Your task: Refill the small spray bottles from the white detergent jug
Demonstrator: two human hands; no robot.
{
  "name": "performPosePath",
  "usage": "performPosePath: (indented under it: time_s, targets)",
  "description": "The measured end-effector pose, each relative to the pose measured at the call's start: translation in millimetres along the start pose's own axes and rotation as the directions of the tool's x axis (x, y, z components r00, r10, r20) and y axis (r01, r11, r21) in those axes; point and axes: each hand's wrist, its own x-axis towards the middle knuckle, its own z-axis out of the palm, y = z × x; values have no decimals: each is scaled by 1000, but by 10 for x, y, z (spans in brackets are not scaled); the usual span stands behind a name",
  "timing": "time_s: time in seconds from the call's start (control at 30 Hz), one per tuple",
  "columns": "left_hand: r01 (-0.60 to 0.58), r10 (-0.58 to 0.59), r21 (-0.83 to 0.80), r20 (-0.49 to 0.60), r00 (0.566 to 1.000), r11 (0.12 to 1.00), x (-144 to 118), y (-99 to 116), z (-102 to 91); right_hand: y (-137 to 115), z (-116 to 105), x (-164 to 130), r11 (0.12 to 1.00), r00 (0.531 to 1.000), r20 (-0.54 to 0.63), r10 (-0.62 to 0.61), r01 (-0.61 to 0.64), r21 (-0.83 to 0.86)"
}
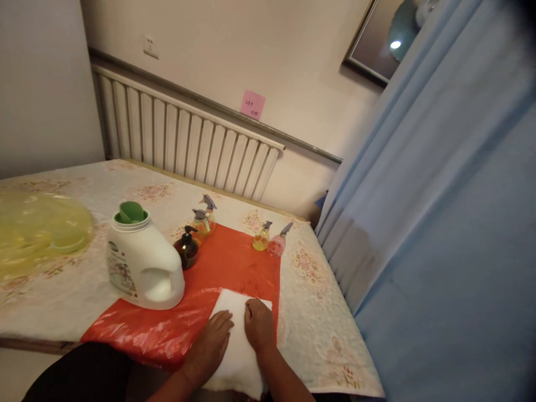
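White folded cloth (239,346), 1 of it, soft fabric, lies at the near edge of the red plastic sheet (234,262) and hangs a little over the table (318,312) edge toward the person. Both hands rest on top of the cloth: left hand (211,343) flat on its left half, fingers (221,319) spread narrow and lying straight, gripping nothing; right hand (258,326) on its right half, fingers (251,306) curled down w/ tips pressed into the cloth near its far edge. The 2 hands sit just beside each other, not touching.

Counted, relative to the cloth:
- 1 white plastic detergent jug w/ green cap (142,262), upright, beyond the cloth & to its left, standing on the red sheet's left edge.
- 1 dark brown round pump bottle (186,248), just right of the jug, beyond the cloth.
- 2 amber spray bottles w/ grey triggers (203,222), further back than the brown one, close together.
- 1 small yellow spray bottle (262,237) & 1 small pink spray bottle (278,241), side by side straight beyond the cloth, at the sheet's far right corner.
- 1 translucent yellow plastic cover (39,231), well apart, far left.
- 1 white radiator (184,145) along the wall behind, w/ 1 pink sticky note (252,104) above it.
- Blue curtain (439,195) to the right.
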Motion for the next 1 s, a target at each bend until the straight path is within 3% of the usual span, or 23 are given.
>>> performPosePath:
  time_s: [0.3,0.53,0.83,1.0]
  targets:
    - [14,-14,-54,-3,1000,998,12,-13,0,-35,-22,5,1000,1000,2,20,-20,15]
    - [118,-106,-189,72,992,975,51,-41,-39,-49,-21,5,999,999,13,30,-30,37]
    - [353,-265,-395,262,928,848,383,-40,-398,-60,-6,3,996,999,29,44,-46,70]
    - [417,-304,-486,297,905,768,581,-177,-431,-51,15,19,997,997,57,49,-52,64]
